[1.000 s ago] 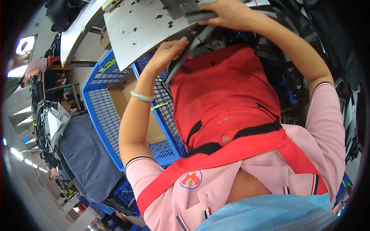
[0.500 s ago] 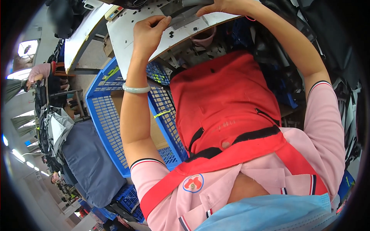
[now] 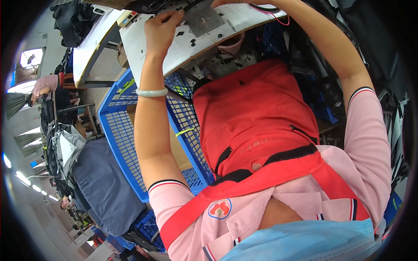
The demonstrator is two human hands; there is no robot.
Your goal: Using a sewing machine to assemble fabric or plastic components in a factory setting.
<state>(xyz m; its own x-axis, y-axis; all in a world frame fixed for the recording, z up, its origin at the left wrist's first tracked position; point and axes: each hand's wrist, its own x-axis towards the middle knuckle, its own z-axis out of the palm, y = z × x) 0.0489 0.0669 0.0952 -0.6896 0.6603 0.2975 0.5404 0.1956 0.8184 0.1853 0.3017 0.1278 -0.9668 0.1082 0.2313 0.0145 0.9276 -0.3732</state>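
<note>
At the table's far edge, my left hand (image 3: 162, 34) is closed in a pinch, thumb against fingers, at the end of a narrow black strip (image 3: 191, 5). The strip runs up over a grey metal plate (image 3: 204, 22) set on the white tabletop (image 3: 141, 41). My right hand (image 3: 226, 2) is mostly cut off by the top edge of the picture, beyond the plate; its fingers hardly show. Small black scraps (image 3: 193, 42) lie about the plate.
A blue plastic crate (image 3: 119, 135) stands below my left arm. Under the table is a pink basin (image 3: 230, 45). Dark fabric (image 3: 106, 182) is piled at left, and a person (image 3: 45, 85) bends over farther off. A pink cord (image 3: 281, 20) hangs by my right forearm.
Both hands have moved up and slightly left, the right one nearly out of the picture. The grey piece between them no longer shows; the metal plate is more exposed.
</note>
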